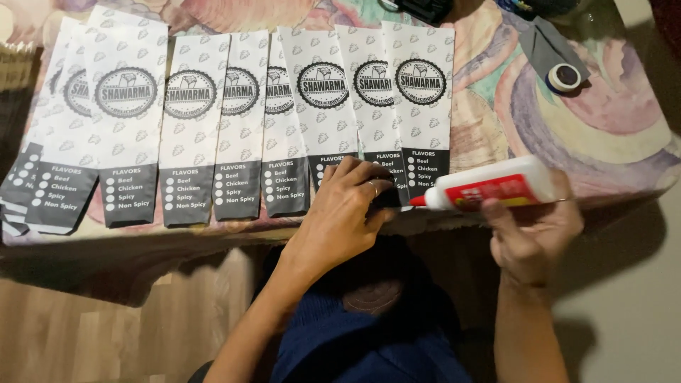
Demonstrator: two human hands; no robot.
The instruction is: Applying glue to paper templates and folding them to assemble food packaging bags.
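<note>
Several white and dark grey paper bags (pixel 190 128) lie overlapping in a row on a table with a colourful patterned cloth (pixel 610 135). My left hand (pixel 347 206) presses its fingers on the dark lower ends of the bags near the right end of the row. My right hand (pixel 532 230) holds a white glue bottle (pixel 489 188) with a red label, lying sideways. Its red tip points left and sits at the bottom edge of the rightmost bag (pixel 420 92).
A roll of tape (pixel 565 76) lies on a grey strip at the back right of the cloth. A black object (pixel 424 8) sits at the far edge. Below the table edge are my dark blue clothes (pixel 369 333), and wooden floor at the left.
</note>
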